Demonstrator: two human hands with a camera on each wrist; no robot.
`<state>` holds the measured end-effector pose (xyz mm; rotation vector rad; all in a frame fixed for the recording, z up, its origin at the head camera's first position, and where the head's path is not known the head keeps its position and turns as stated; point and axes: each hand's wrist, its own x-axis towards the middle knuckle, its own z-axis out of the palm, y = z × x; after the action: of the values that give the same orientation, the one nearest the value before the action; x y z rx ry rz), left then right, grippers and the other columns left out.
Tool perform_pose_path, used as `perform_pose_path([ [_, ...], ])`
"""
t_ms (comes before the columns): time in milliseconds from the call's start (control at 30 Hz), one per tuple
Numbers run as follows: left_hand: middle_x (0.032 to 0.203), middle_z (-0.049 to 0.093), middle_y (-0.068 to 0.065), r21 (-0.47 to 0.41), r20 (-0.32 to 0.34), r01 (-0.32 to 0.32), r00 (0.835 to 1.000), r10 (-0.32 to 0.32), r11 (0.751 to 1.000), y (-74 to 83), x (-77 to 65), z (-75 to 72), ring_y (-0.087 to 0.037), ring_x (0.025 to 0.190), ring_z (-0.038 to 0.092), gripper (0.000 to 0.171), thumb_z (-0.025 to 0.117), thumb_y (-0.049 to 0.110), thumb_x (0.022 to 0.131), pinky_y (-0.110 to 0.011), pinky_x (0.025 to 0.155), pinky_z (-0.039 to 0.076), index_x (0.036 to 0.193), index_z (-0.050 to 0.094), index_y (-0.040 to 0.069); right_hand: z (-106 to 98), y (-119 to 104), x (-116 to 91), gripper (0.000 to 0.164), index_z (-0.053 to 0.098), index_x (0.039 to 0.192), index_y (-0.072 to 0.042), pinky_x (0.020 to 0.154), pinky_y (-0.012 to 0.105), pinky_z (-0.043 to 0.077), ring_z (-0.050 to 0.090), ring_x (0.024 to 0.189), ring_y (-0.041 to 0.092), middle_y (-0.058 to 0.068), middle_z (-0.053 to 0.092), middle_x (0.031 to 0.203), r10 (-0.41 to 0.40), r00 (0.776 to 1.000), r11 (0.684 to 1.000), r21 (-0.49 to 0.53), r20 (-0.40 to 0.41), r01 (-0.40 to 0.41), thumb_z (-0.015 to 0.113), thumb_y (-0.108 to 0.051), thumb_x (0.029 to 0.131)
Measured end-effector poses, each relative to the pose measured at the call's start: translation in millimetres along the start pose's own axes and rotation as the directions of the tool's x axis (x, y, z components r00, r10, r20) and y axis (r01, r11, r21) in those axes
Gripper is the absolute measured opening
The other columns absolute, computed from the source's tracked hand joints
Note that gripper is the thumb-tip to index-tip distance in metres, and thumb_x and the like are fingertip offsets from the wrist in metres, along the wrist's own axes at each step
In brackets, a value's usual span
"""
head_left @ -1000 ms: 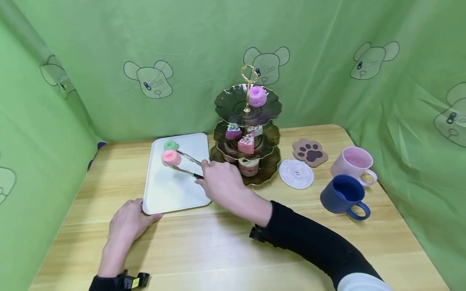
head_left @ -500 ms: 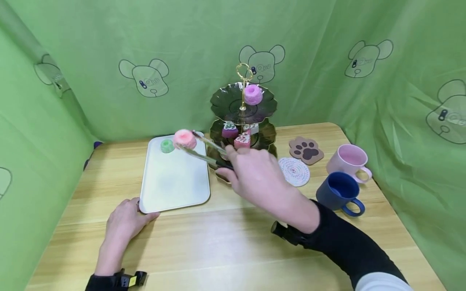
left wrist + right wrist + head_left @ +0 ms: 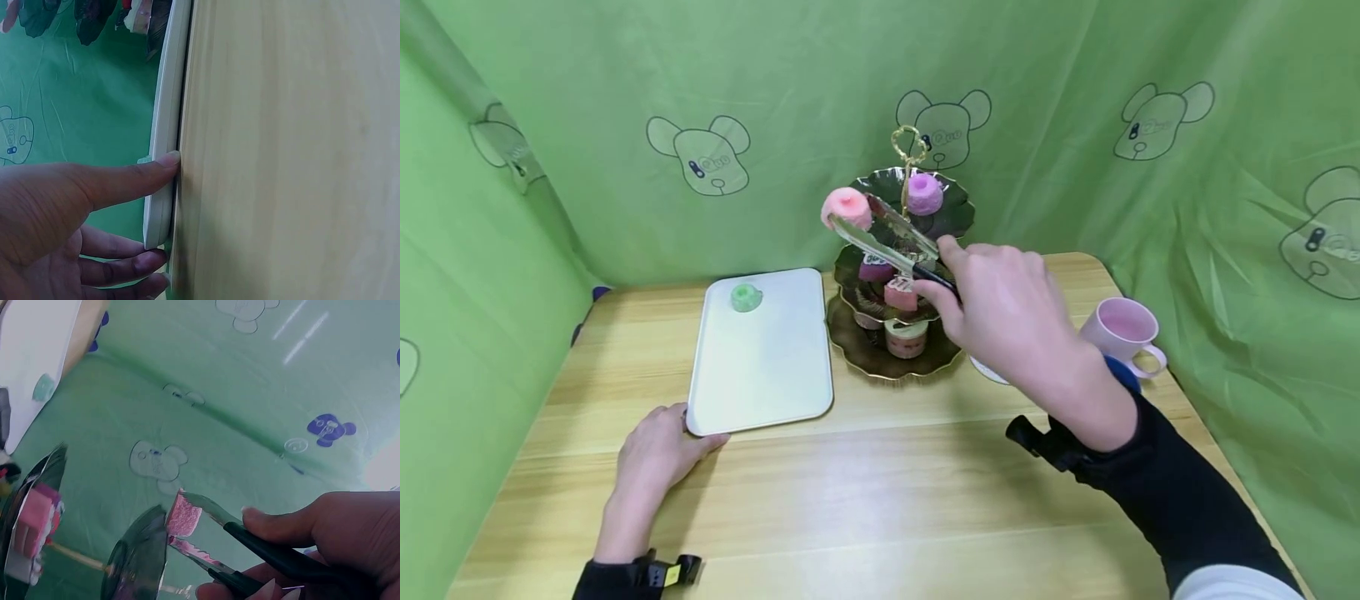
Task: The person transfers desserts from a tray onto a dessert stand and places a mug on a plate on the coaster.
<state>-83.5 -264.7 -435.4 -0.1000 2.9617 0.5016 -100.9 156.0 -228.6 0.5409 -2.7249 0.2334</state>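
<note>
My right hand grips black-handled tongs, whose metal tips pinch a pink ring-shaped cake. This cake is held up at the left edge of the top tier of a dark three-tier stand; in the right wrist view the pink cake shows between the tong tips. A purple ring cake sits on that tier. At the near left corner of a white tray, my left hand holds the rim between thumb and fingers. One green ring cake lies on the tray.
Cake slices sit on the middle tier and a round layered cake on the bottom one. A pink mug stands at the right. My right arm mostly hides a blue mug and a round coaster. Green cloth surrounds the table.
The tongs have lifted the pink cake off the tray and carried it right and up to the top tier. My left hand stays at the tray corner.
</note>
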Motion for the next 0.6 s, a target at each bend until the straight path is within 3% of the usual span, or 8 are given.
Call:
perform_pose_path([
  [200, 0.111, 0.069, -0.034, 0.006, 0.004, 0.004, 1.000, -0.004, 1.000, 0.0, -0.5, 0.7, -0.052, 0.102, 0.065, 0.076, 0.088, 0.052, 0.082, -0.059, 0.077, 0.053, 0.121, 0.067, -0.010, 3.5, 10.6, 8.4, 0.052, 0.067, 0.132, 0.007, 0.055, 0.054, 0.053, 0.068, 0.070, 0.042, 0.018, 0.068, 0.077, 0.011, 1.000, 1.000, -0.012, -0.013, -0.011, 0.065, -0.038, 0.106],
  [367, 0.110, 0.069, -0.034, 0.005, -0.001, 0.006, 1.000, -0.006, 1.000, -0.6, -0.1, 0.5, -0.052, 0.101, 0.065, 0.076, 0.088, 0.052, 0.082, -0.059, 0.076, 0.053, 0.120, 0.067, -0.010, 9.6, 13.2, 18.1, 0.050, 0.069, 0.122, 0.004, 0.056, 0.053, 0.054, 0.063, 0.066, 0.039, 0.013, 0.060, 0.069, 0.048, 0.999, 0.999, -0.019, 0.025, -0.048, 0.064, -0.042, 0.106],
  [600, 0.111, 0.069, -0.034, -0.001, -0.002, 0.005, 1.000, -0.005, 1.000, -0.6, 0.2, 0.7, -0.052, 0.102, 0.065, 0.076, 0.088, 0.053, 0.082, -0.060, 0.076, 0.054, 0.120, 0.068, -0.010, 13.5, 13.0, 28.3, 0.044, 0.063, 0.095, -0.001, 0.053, 0.049, 0.051, 0.057, 0.059, 0.035, 0.011, 0.052, 0.064, 0.088, 0.994, 0.996, -0.014, 0.059, -0.087, 0.063, -0.044, 0.106],
])
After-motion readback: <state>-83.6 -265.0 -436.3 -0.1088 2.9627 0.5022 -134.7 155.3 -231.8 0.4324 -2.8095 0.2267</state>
